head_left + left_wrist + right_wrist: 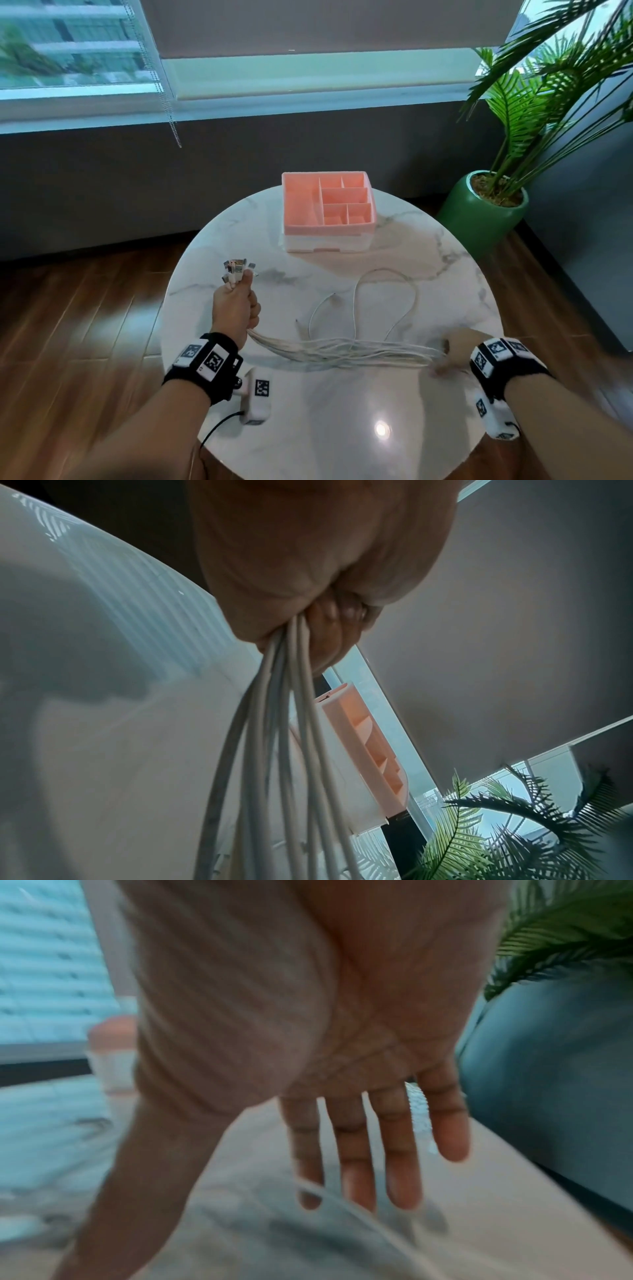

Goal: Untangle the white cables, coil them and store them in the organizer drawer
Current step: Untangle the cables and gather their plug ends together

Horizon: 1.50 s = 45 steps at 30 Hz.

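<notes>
Several white cables (342,349) stretch across the front of the round marble table (342,428), with loose loops (387,301) lying toward the middle. My left hand (236,308) grips the bundle in a fist, and the connector ends (236,269) stick out above it. In the left wrist view the cables (274,750) hang from that fist (308,561). My right hand (448,356) is at the bundle's right end, blurred. The right wrist view shows its fingers (359,1137) straight and spread, with a cable (342,1204) across the fingertips. The pink organizer (329,229) stands at the table's far side, its white drawer (325,245) closed.
A green pot with a palm plant (486,202) stands on the floor right of the table, fronds reaching overhead. A window with blinds and a hanging bead chain (173,113) lies beyond. Wooden floor surrounds the table.
</notes>
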{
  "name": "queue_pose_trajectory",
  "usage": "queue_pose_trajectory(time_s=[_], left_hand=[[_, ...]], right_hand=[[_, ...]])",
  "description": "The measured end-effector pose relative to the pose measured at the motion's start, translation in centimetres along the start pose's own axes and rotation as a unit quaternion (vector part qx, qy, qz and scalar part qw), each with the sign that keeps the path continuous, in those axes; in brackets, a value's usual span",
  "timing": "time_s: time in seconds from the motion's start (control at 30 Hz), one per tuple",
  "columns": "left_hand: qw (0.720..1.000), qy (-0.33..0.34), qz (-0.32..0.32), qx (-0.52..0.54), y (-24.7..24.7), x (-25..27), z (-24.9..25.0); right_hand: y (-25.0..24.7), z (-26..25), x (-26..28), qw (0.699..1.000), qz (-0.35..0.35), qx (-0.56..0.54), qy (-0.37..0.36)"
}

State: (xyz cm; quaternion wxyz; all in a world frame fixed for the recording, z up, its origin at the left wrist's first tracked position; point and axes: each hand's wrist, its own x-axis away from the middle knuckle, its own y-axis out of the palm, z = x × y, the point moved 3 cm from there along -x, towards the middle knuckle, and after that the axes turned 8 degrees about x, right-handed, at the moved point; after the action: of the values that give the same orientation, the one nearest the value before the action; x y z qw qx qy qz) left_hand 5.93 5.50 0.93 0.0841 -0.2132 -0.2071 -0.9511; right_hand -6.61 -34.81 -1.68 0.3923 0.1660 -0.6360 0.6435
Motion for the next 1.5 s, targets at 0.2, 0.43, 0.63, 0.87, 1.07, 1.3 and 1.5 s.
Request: queue_pose_trajectory(time_s=[0.2,0.43,0.63,0.87,1.07,1.3,1.5], left_hand=[[1.000,-0.010,-0.001,-0.007,0.1,0.2,-0.3],[1.000,-0.021,-0.015,-0.015,0.3,0.8,-0.1],[1.000,-0.011,-0.019,-0.006,-0.5,0.7,0.0],[0.999,-0.021,-0.040,-0.014,0.0,0.6,-0.6],[0.998,-0.013,-0.068,-0.006,2.0,0.9,-0.6],[0.993,0.024,-0.112,-0.010,3.2,1.2,0.0],[0.995,0.020,-0.095,-0.014,2.4,1.3,-0.8]], right_hand=[[-6.6,-10.8,0.9,0.977,0.141,-0.092,-0.129],[-4.9,-21.6,-0.9,0.966,0.097,-0.069,-0.231],[-2.9,-21.9,-3.2,0.980,0.114,-0.047,-0.157],[-3.9,-16.7,-3.6,0.924,0.216,-0.307,-0.075],[-9.7,-20.1,1.2,0.743,0.227,-0.599,-0.193],[-9.1,-25.8,5.1,0.754,0.204,-0.536,-0.320],[-8.3,-26.0,5.3,0.789,0.267,-0.458,-0.311]])
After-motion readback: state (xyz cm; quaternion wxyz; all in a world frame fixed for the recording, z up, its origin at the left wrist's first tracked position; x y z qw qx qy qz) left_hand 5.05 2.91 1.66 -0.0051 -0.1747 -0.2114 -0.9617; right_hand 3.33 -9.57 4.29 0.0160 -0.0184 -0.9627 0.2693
